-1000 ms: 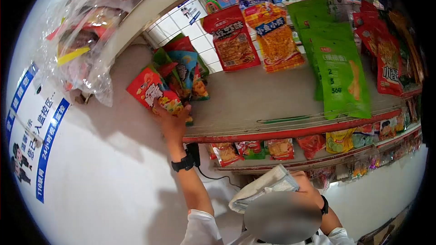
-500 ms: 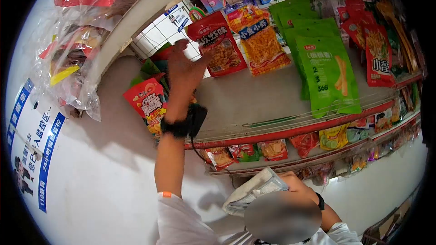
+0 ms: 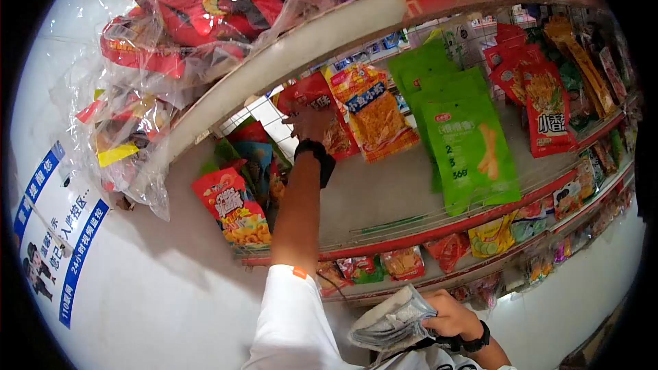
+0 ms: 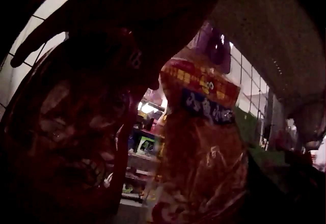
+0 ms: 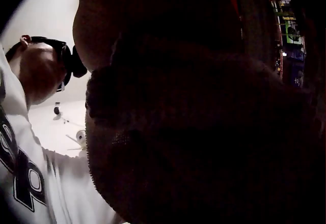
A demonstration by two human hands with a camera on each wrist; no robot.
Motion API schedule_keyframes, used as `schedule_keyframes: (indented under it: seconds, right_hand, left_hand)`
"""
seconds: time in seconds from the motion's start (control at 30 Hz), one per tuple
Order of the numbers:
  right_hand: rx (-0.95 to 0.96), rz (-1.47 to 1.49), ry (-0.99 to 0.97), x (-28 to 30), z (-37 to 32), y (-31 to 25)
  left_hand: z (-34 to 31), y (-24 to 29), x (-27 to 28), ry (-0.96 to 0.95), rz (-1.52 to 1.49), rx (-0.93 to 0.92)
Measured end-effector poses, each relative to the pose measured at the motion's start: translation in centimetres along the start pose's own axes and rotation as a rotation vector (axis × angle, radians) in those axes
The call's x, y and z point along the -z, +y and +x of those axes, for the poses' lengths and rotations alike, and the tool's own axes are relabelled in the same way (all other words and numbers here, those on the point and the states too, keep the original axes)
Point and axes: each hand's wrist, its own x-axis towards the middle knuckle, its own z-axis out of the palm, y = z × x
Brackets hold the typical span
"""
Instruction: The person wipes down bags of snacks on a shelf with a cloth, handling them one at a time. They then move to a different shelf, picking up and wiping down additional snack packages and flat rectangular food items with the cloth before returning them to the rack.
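My left hand [image 3: 312, 123] reaches up to the shelf with its fingers spread over the upper left of a red snack bag [image 3: 340, 138]. In the left wrist view, the dark hand overlaps the top of that bag, one finger stretched out to the left. An orange-and-yellow snack bag [image 3: 380, 120] hangs just to its right. Left of the hand, a red crisps bag [image 3: 236, 209] leans in front of blue and green packets [image 3: 255, 164]. Low in front of the body, my right hand [image 3: 452, 316] grips a folded greyish cloth [image 3: 391, 321], mostly dark in the right wrist view.
Large green bags [image 3: 473, 144] hang right of centre, with red packets [image 3: 545, 99] beyond. A red shelf edge [image 3: 466, 229] runs beneath, above a lower row of small packets. Overhead is another shelf board [image 3: 329, 34]. Plastic-wrapped goods [image 3: 130, 123] hang at the left.
My left hand has let go of the red crisps bag and moved up and right to the red snack bag. The right hand keeps the cloth low in front.
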Motion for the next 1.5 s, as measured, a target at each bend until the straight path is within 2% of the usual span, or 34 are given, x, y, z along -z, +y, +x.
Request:
schedule_keyframes:
  seconds: [0.07, 0.2, 0.3, 0.33, 0.47, 0.57, 0.8, 0.97, 1.03, 1.07, 1.17, 1.23, 1.27, 1.3, 1.33, 1.37, 1.4, 1.5]
  right_hand:
    - [-0.016, 0.009, 0.026, 0.1, -0.4, 0.3]
    - [-0.129, -0.027, 0.004, 0.5, -0.8, 0.6]
    - [-0.039, -0.069, 0.026, 0.4, -0.7, 1.2]
    - [-0.032, -0.05, 0.085, -0.1, -0.6, 1.5]
    - [-0.11, -0.047, 0.055, 0.0, -0.3, 1.1]
    - [-0.088, -0.034, 0.071, -0.1, 0.0, 0.6]
    - [-0.063, -0.027, 0.033, -0.1, 0.4, 1.0]
    - [-0.152, 0.038, -0.016, 0.1, 0.5, 1.4]
    - [-0.057, 0.02, 0.009, 0.0, 0.5, 1.8]
    - [-0.011, 0.012, 0.019, -0.1, 0.5, 1.9]
    - [-0.106, 0.078, -0.007, 0.5, 0.1, 1.8]
    - [-0.088, 0.263, 0.066, 0.4, -0.2, 3.0]
    - [-0.126, 0.403, 0.153, 0.0, -0.6, 3.6]
    - [-0.17, 0.539, 0.24, -0.3, -0.9, 4.3]
    - [-0.218, 0.471, 0.302, -0.1, -1.2, 4.9]
    - [-0.139, 0.517, 0.468, -0.5, -0.4, 3.1]
    - [-0.147, 0.458, 0.541, -0.1, -0.1, 2.5]
    - [-0.18, 0.306, 0.872, -0.3, -0.5, 3.1]
  left_hand:
    - [1.5, -1.4, -2.7, 0.109, -0.076, -0.11]
    - [-1.2, -0.5, -1.8, 0.093, -0.04, -0.045]
    - [-2.1, -0.9, -1.3, 0.087, -0.088, -0.078]
    - [-2.2, -0.8, -1.3, 0.114, -0.065, -0.06]
    - [-2.2, -0.8, -1.4, 0.156, -0.057, -0.075]
    - [-2.0, -0.8, -1.3, 0.153, -0.069, -0.057]
    - [-1.0, -1.5, -0.6, 0.294, -0.206, -0.129]
    - [1.7, -2.1, 1.8, 0.346, -0.399, -0.476]
    - [-2.9, 0.2, 5.8, 0.316, -0.629, -0.64]
    - [-1.4, -0.8, 6.3, 0.226, -0.759, -0.749]
    - [-7.1, -0.8, 10.3, 0.155, -0.814, -0.749]
    - [-9.8, -2.1, 11.4, 0.046, -0.866, -0.689]
    - [-10.1, -3.2, 11.2, 0.116, -0.756, -0.764]
    - [-11.0, -4.0, 11.3, 0.076, -0.774, -0.709]
    - [-12.7, -4.6, 11.9, 0.038, -0.794, -0.643]
    - [-14.6, -4.8, 12.6, 0.005, -0.816, -0.573]
    - [-16.7, -4.8, 13.5, -0.083, -0.897, -0.49]
    - [-19.3, -8.4, 12.7, -0.152, -1.057, -0.458]
